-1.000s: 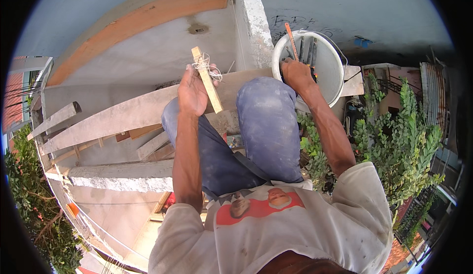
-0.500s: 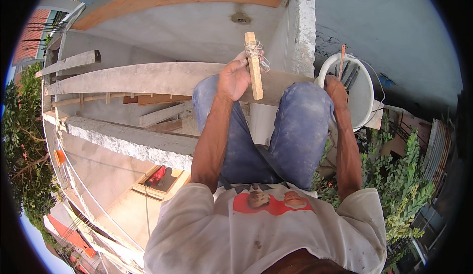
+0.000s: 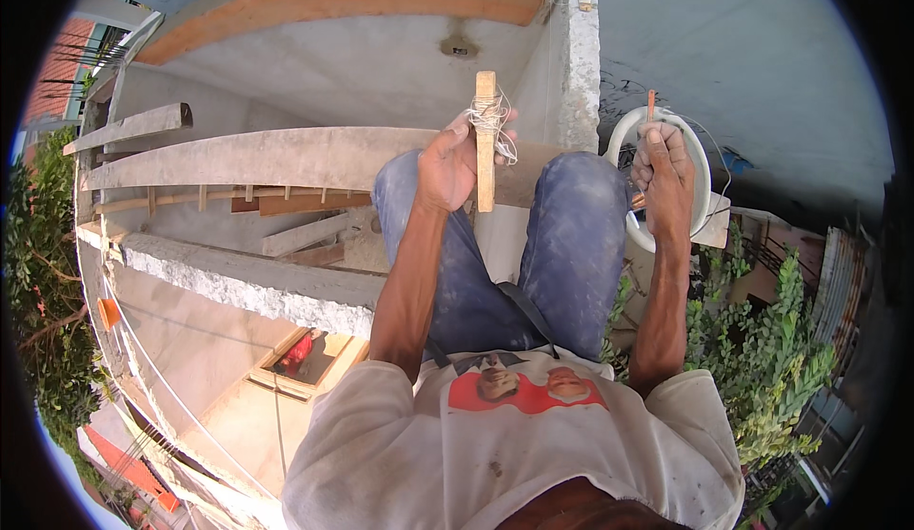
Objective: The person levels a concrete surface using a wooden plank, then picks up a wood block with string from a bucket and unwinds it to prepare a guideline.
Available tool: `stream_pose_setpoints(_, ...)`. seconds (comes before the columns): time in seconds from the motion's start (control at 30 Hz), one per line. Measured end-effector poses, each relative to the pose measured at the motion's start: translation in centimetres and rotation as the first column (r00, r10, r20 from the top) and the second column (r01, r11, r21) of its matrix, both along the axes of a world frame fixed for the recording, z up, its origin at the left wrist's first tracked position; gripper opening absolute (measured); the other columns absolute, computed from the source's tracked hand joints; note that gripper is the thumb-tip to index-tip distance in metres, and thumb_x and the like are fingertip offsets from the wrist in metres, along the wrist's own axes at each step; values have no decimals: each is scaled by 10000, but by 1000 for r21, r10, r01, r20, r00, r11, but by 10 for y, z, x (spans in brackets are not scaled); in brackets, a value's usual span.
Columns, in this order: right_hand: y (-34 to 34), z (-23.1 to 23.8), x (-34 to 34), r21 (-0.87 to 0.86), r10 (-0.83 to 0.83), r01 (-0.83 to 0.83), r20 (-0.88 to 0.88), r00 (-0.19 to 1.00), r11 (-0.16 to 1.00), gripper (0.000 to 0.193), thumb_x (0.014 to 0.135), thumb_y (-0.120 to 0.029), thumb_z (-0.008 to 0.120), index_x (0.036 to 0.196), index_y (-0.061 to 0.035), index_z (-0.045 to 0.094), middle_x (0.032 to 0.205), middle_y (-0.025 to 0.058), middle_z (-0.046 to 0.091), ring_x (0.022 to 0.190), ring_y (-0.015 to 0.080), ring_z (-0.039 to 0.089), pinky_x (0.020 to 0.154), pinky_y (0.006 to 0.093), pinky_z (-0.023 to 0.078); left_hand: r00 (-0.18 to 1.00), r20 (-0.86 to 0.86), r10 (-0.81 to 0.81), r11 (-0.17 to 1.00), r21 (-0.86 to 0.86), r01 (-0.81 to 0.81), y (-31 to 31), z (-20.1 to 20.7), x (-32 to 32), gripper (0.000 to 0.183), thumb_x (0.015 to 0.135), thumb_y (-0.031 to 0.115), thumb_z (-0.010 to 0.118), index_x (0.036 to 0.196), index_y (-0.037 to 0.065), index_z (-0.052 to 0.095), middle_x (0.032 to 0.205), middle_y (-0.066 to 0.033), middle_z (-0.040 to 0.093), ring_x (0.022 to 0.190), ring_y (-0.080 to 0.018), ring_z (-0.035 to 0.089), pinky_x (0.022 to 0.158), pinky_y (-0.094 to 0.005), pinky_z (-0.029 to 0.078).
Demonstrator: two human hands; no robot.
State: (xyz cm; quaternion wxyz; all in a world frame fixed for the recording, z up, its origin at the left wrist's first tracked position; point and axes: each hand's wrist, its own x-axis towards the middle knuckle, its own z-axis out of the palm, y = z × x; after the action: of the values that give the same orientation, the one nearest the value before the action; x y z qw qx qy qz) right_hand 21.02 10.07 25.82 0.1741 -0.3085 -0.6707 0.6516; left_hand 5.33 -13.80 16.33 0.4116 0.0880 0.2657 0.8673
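My left hand (image 3: 451, 163), above my knees, is closed around a wooden stick (image 3: 486, 173) held nearly upright. Pale string (image 3: 487, 116) is wound in loops round its upper part, and loose turns hang at its right side. My right hand (image 3: 665, 173) is over the white bucket (image 3: 702, 182) at my right knee, its fingers curled together. A thin orange strip (image 3: 651, 104) sticks up just above these fingers, and an orange-brown piece (image 3: 637, 202) shows below them. Whether either is in the grip cannot be made out. The hand hides much of the bucket's inside.
A long plank (image 3: 248, 159) runs left from under my legs. Below it lies a rough-edged concrete beam (image 3: 257, 273), with a drop beyond. A broken wall edge (image 3: 583, 73) stands ahead. Leafy branches (image 3: 762, 349) are below right, and a cord (image 3: 181, 401) stretches at lower left.
My right hand has risen from inside the bucket to above its rim, fingers now curled upward. The left hand has turned the string-wound stick more upright. The view has shifted slightly.
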Motion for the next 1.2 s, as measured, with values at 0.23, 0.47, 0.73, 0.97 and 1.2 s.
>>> stream_pose_setpoints(0.23,-59,17,-73,-107,390,-377,157,907,920,369,1006,-426,645,1072,-70,716,706,-104,395,620,38,333,550,224,252,975,-220,-29,974,-226,-22,-18,40,14,631,971,283,527,1476,-82,426,1343,-207,609,1075,-267,660,847,-362,547)
stream_pose_setpoints(0.47,-57,6,-86,-256,520,-503,-5,854,825,279,870,-293,826,1013,-64,755,662,-65,524,555,35,365,499,224,245,938,-319,-134,914,-405,-7,-48,62,9,512,978,153,497,1424,-100,495,1119,-170,697,961,-208,683,840,-337,548)
stream_pose_setpoints(0.73,-59,-7,-89,-343,608,-583,-44,793,736,174,868,-214,818,921,-85,714,734,-72,564,589,25,391,504,222,255,925,-367,-97,909,-412,-69,-55,65,13,439,993,121,508,1382,-75,559,1042,-134,723,919,-162,686,832,-298,543)
stream_pose_setpoints(0.97,-71,-16,-92,-454,403,-444,-190,895,772,99,946,-155,708,928,-60,689,771,-50,574,603,32,405,524,210,282,882,-458,-111,882,-455,-124,-63,62,7,399,983,103,542,1346,-49,610,1041,-84,719,919,-118,666,828,-274,531)
stream_pose_setpoints(1.2,-69,-11,-99,-536,326,-420,-265,907,733,91,1003,-156,644,995,-66,651,860,-16,580,652,42,432,526,205,317,824,-539,-174,809,-555,-193,-72,57,9,383,967,118,577,1307,-44,644,1033,-77,721,882,-116,659,791,-269,530)
